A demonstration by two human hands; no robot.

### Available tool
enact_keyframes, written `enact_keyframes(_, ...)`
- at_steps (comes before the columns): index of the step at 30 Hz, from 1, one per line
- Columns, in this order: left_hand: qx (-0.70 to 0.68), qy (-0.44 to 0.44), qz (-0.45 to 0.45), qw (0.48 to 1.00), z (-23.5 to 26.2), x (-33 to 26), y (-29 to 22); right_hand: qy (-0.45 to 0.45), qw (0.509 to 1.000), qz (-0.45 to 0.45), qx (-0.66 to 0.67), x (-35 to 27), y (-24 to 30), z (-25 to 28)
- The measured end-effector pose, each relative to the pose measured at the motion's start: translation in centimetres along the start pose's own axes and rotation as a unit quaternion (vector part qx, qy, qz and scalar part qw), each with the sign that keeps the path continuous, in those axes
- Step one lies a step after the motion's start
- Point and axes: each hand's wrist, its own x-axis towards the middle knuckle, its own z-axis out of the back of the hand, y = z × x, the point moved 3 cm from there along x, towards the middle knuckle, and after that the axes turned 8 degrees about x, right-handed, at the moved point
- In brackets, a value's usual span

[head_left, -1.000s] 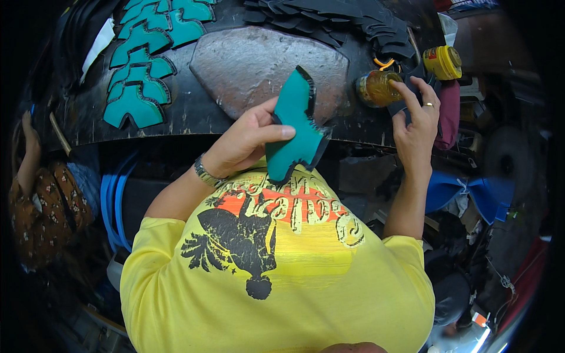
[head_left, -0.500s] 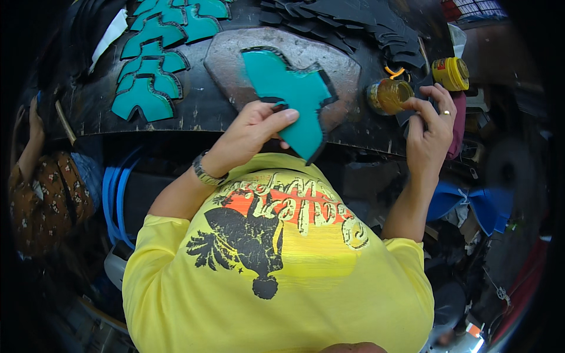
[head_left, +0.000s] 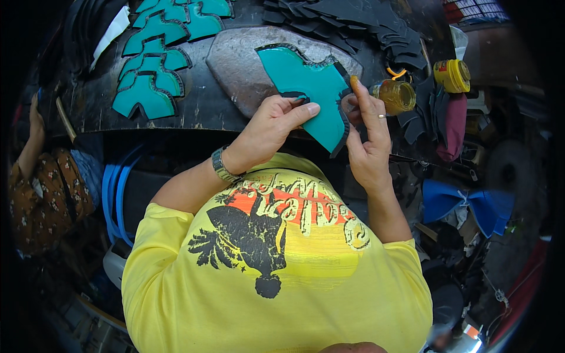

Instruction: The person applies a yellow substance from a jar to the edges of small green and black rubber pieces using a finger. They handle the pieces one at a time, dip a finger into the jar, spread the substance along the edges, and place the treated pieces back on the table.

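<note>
My left hand [head_left: 275, 120] pinches a teal shoe-upper piece [head_left: 312, 82] with black edging, thumb on top and fingers mostly beneath. The piece is raised over the near part of a flat stone slab [head_left: 235, 67]. Close to its right edge is my right hand [head_left: 371, 126], index finger stretched out with amber, glue-like stuff on the tip. Its thumb is apart from that finger, near the lower edge of the piece; whether the other fingers touch the piece I cannot tell. Just right of this hand stands a jar [head_left: 401, 97] of amber glue.
Overlapping teal pieces [head_left: 144, 97] lie at the left of the dark table [head_left: 200, 112]. Black pieces [head_left: 353, 23] are heaped at the back. A yellow tub [head_left: 450, 76] and orange scissor-like handles [head_left: 396, 73] sit at the right. Another person's hand [head_left: 35, 120] shows far left.
My right hand has moved left from the glue jar to the right edge of the shoe-upper piece. My left hand has shifted the piece slightly right.
</note>
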Motion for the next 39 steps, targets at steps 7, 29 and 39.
enact_keyframes(7,-0.042,0.02,0.006,0.999,0.1,0.4,0.5,-0.005,0.999,-0.023,0.024,-0.2,-0.3,-0.3)
enact_keyframes(29,-0.224,0.091,0.098,0.965,0.5,1.3,1.4,0.075,0.979,0.008,0.188,-0.4,-1.4,0.5)
enact_keyframes(39,-0.278,0.07,0.082,0.954,0.5,1.7,1.4,0.024,0.981,0.169,-0.089,-0.9,0.8,0.4)
